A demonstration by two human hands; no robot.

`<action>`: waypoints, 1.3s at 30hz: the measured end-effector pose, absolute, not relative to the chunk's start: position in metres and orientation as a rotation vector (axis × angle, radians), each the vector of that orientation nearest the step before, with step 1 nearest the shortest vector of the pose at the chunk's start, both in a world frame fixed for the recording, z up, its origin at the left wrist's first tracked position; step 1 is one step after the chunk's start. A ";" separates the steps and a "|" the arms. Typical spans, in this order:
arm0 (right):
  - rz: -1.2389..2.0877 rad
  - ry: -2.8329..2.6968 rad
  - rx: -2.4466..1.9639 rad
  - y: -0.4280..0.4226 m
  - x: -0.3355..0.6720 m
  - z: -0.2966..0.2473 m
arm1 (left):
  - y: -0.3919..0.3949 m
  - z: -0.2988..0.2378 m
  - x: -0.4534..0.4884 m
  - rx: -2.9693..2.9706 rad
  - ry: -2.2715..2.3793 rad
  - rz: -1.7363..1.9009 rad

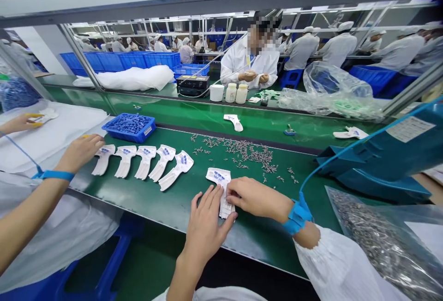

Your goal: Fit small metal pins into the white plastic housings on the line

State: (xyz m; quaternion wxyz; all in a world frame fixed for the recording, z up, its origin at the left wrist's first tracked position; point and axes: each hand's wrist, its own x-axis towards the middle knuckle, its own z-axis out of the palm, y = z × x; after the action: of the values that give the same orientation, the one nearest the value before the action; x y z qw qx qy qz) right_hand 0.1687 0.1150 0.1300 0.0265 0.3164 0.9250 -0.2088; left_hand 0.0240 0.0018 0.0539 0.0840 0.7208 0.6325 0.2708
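A white plastic gun-shaped housing half (218, 176) with blue parts at its wide end lies on the green bench in front of me. My left hand (206, 220) holds it down at the lower end, fingers along its left edge and thumb at the bottom right. Over the housing's right side, my right hand (254, 195) has its fingers pinched together; whatever is between them is hidden. Small metal screws (256, 153) lie scattered just beyond both hands. To the left stands a row of several similar housing halves (176, 170).
A co-worker's hand (83, 151) touches the leftmost housing in the row. Behind it sits a blue tray of blue parts (129, 126). At right are a teal bin (380, 162) and a clear bag of screws (377, 231). Another housing half (234, 122) lies on the far green strip.
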 end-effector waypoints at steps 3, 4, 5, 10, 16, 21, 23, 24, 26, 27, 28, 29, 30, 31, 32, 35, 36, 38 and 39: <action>-0.495 2.793 0.967 0.119 0.164 0.135 | 0.000 0.057 0.024 2.156 1.864 0.807; -0.473 2.778 0.955 0.121 0.164 0.137 | -0.001 0.058 0.024 2.152 1.863 0.808; -0.469 2.765 0.930 0.122 0.164 0.138 | -0.001 0.058 0.025 2.147 1.863 0.812; -0.409 2.707 0.818 0.125 0.159 0.144 | -0.001 0.060 0.025 2.135 1.867 0.835; -0.335 2.640 0.787 0.125 0.149 0.152 | -0.001 0.063 0.025 2.093 1.859 0.785; -0.322 2.604 0.747 0.126 0.146 0.155 | 0.000 0.065 0.026 2.083 1.855 0.781; -0.305 2.584 0.750 0.125 0.142 0.157 | -0.001 0.065 0.026 2.073 1.855 0.767; -0.295 2.574 0.755 0.125 0.140 0.158 | 0.000 0.065 0.026 2.070 1.855 0.765; -0.273 2.550 0.771 0.124 0.137 0.160 | 0.000 0.065 0.026 2.072 1.855 0.769; -0.263 2.539 0.782 0.125 0.135 0.161 | 0.000 0.065 0.026 2.074 1.854 0.772; -0.257 2.526 0.792 0.125 0.133 0.161 | 0.000 0.064 0.026 2.074 1.855 0.774; -0.254 2.512 0.802 0.125 0.132 0.162 | 0.000 0.064 0.026 2.072 1.855 0.773; -0.255 2.497 0.815 0.125 0.131 0.162 | 0.000 0.064 0.026 2.069 1.856 0.768; -0.260 2.480 0.828 0.125 0.130 0.162 | 0.001 0.063 0.026 2.065 1.859 0.762; -0.267 2.464 0.843 0.125 0.129 0.162 | 0.001 0.063 0.026 2.061 1.863 0.755; -0.295 2.443 0.895 0.126 0.126 0.162 | 0.001 0.063 0.026 2.070 1.872 0.737; -0.306 2.447 0.912 0.126 0.128 0.162 | 0.001 0.062 0.025 2.078 1.872 0.734; -0.321 2.463 0.947 0.128 0.137 0.164 | 0.000 0.060 0.024 2.099 1.873 0.732; -0.326 2.482 0.979 0.129 0.146 0.165 | 0.000 0.059 0.024 2.111 1.874 0.736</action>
State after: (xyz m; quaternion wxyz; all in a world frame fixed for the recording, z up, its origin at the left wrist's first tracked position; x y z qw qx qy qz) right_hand 0.1462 0.1290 0.1646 0.2246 0.3550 0.8998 -0.1181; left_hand 0.0238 0.0000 0.0590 0.1117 0.7191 0.6384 0.2508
